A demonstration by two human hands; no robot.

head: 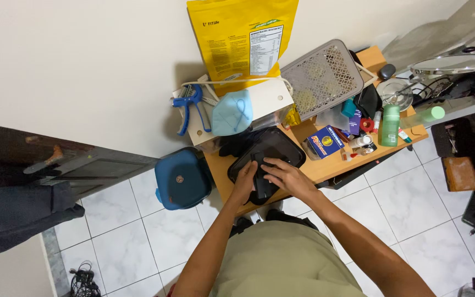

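A black tray (287,147) lies on the wooden table (325,168) near its front edge. Inside it sits a small black object (261,186), maybe a pouch or wallet. My left hand (244,182) grips that object from the left. Over its right side rests my right hand (284,176), fingers spread on top. Both hands touch it, and what it is exactly I cannot tell.
A blue face mask (232,113), a blue hand gripper (188,107) and a white box sit at the back left. A tall yellow bag (243,38) leans on the wall. A grey basket (321,77), a blue carton (325,140), green bottles (390,125) and a blue stool (182,177) crowd around.
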